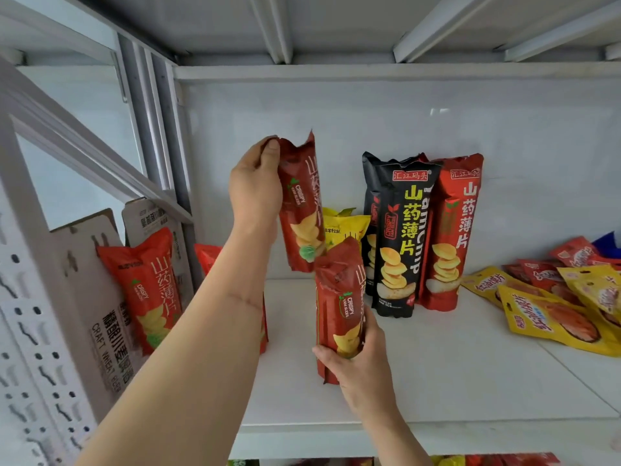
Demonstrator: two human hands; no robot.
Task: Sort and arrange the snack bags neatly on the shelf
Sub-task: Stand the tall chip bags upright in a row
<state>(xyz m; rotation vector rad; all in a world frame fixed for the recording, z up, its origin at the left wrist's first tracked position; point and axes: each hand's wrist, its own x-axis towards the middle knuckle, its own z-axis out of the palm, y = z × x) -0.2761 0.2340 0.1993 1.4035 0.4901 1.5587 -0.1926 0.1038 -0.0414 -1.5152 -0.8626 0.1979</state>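
From the head view, your left hand pinches the top seal of a tall red yam-chip bag, held upright near the back of the shelf. Your right hand grips the base of a second red bag, upright nearer the front edge. A black bag and another red bag already stand side by side against the back wall, with a yellow bag behind your two. To do this well, set each red bag down flat on its base just beside the standing red one, labels forward, and let go only once it balances. Loose yellow and red pouches lie piled at right, not yet sorted.
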